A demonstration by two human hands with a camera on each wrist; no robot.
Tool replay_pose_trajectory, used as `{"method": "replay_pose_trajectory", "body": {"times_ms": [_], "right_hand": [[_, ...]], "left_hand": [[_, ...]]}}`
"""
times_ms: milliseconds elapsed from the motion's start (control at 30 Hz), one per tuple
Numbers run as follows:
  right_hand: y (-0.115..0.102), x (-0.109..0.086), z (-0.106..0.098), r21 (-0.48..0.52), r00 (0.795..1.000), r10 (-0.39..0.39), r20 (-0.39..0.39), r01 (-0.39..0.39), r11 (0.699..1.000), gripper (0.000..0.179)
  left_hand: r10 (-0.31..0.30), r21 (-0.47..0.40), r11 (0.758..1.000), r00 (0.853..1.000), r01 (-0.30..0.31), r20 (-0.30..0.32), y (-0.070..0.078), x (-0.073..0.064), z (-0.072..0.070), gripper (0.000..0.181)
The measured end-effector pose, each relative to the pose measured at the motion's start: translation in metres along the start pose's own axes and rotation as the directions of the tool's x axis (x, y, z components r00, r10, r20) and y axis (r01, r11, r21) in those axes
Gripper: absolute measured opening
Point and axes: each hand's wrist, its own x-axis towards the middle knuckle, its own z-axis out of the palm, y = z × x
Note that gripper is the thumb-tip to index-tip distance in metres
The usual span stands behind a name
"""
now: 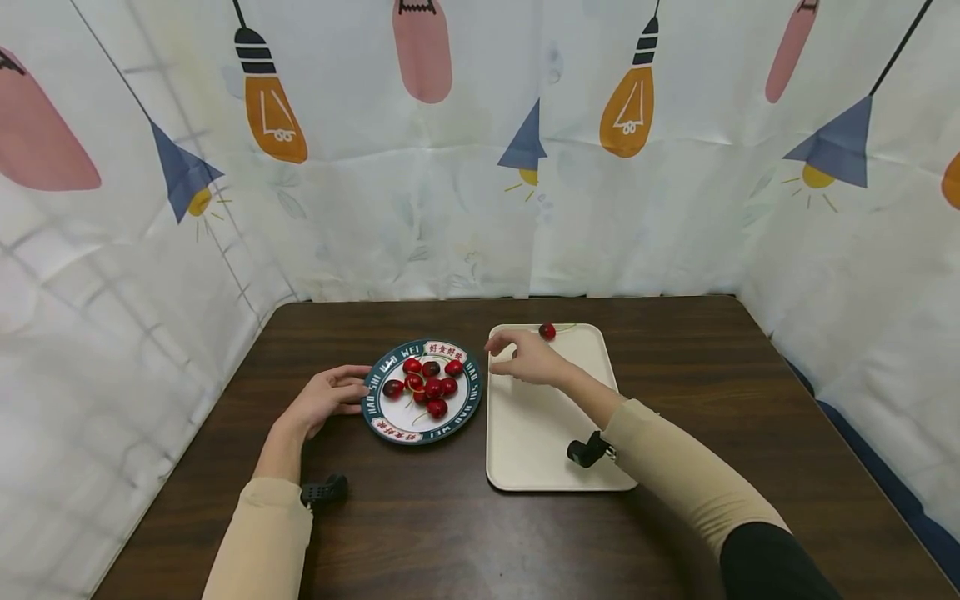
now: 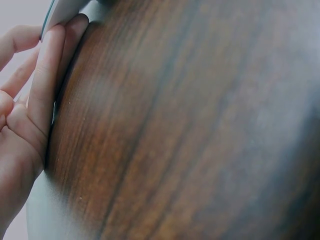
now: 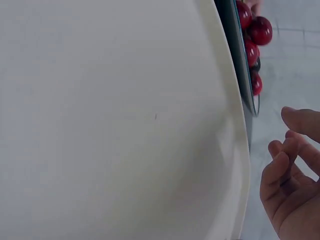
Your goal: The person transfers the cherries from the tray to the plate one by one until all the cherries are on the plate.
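Note:
A round plate (image 1: 465, 408) with a dark green lettered rim carries several red cherries (image 1: 433, 387), some with stems. At its left edge my left hand (image 1: 327, 398) holds the rim; the left wrist view has the fingers (image 2: 46, 70) right at the plate's edge and underside. My right hand (image 1: 528, 357) hovers over the upper left part of a cream rectangular tray (image 1: 536, 442). Its thumb (image 3: 300, 121) and fingers are apart and loosely bent, with nothing between them. One cherry (image 1: 547, 332) with a stem lies at the tray's far edge.
Plate and tray stand side by side on a dark brown wooden table (image 1: 420, 533), a narrow gap between them. A white curtain (image 1: 465, 225) printed with lamps and bulbs hangs behind the table and along both sides.

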Motion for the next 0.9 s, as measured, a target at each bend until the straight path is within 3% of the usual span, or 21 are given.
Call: {"method": "replay_pose_trajectory", "body": {"times_ms": [600,900], "right_hand": [[0.036,-0.019,-0.036,0.157,0.985,0.120,-0.127,-0.100,0.983,0.037],[0.052,-0.019,-0.046,0.210,0.950,0.220,-0.221,-0.174,0.962,0.042]], "left_hand": [[-0.003,0.000,1.000,1.000,0.003,0.002,-0.001,0.000,-0.001,0.057],[-0.001,0.003,1.000,1.000,0.001,0.000,-0.002,0.001,-0.001,0.057]]}}
